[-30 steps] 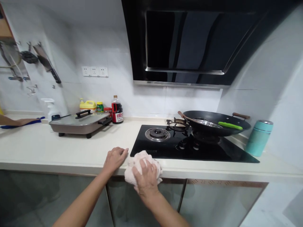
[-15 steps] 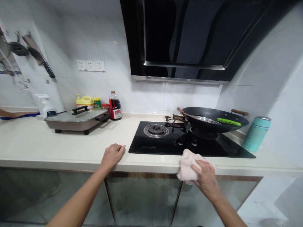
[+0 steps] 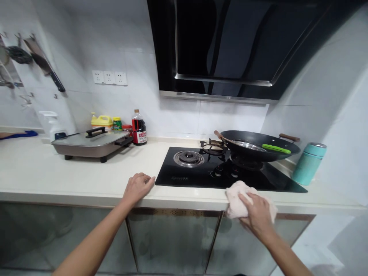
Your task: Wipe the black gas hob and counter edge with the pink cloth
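Note:
My right hand (image 3: 258, 212) grips a pale pink cloth (image 3: 238, 199) and presses it over the front edge of the white countertop (image 3: 186, 194), just below the black gas hob (image 3: 201, 181). Part of the cloth hangs down over the edge. Resting on the counter at the hob's front left corner, my left hand (image 3: 138, 187) holds nothing. Its fingers lie on the surface, the thumb a little apart. Behind the right hand, a black wok (image 3: 258, 147) with wooden handles and a green-handled utensil (image 3: 276, 148) in it sits over the right burner.
An electric pan with a glass lid (image 3: 94, 143) stands on the left, near a soy sauce bottle (image 3: 139, 128) and a spray bottle (image 3: 53, 124). A turquoise flask (image 3: 309, 165) is at the right wall. The range hood (image 3: 218, 50) hangs above; a cleaver (image 3: 44, 63) hangs at left.
My right hand has slid the cloth to the right along the counter's front edge. My left hand stays on the counter by the hob's corner. The view has shifted slightly.

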